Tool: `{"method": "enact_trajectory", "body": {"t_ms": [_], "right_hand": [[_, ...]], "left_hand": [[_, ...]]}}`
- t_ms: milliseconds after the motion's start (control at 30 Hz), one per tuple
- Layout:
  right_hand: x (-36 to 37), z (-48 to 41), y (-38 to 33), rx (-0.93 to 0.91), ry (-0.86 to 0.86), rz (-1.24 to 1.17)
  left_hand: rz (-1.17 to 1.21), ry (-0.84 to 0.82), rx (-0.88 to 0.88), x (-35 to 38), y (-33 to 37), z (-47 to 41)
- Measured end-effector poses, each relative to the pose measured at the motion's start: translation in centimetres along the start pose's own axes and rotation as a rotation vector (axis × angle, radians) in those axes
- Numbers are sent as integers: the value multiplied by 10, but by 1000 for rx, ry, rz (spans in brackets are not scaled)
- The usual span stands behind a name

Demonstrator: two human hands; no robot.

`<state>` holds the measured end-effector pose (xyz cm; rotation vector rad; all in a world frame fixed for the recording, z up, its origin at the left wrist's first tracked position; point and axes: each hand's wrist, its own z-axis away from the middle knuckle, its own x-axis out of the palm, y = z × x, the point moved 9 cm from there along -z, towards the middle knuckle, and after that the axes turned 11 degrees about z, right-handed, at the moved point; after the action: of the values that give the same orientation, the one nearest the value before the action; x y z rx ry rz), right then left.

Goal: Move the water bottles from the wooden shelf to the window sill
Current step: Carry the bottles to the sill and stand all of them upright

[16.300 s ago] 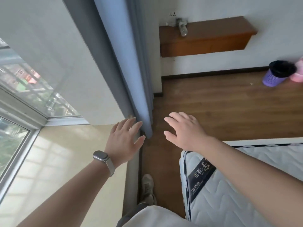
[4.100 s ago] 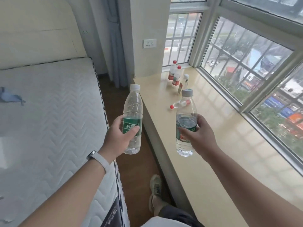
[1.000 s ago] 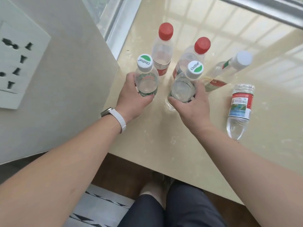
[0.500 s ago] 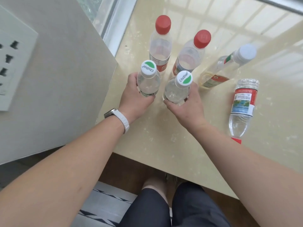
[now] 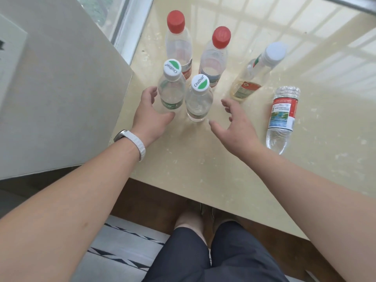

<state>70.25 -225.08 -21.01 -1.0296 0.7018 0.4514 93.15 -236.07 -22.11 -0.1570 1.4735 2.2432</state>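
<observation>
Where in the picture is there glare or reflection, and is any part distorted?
Head view: the glossy window sill mirrors the window's bright grid at upper right; the wide-angle lens makes the upright bottles splay outward, as the grey-capped bottle does.

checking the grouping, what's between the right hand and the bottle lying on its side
Nothing: in the head view only bare window sill separates the right hand from the lying bottle.
</observation>
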Motion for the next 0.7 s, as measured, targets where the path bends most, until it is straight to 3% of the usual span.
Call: {"method": "enact_trajectory", "body": {"t_ms": [300,567,700], "right_hand": [[-57,37,36,-90,-21,265],[-65,47,38,-103,-10,285],[-68,58,40,-108,-16,366]], "left_hand": [[-1,54,-55,-2,-9,41],[87,197,-107,-3,6,46],[-4,144,-184,19,-7,78]]}}
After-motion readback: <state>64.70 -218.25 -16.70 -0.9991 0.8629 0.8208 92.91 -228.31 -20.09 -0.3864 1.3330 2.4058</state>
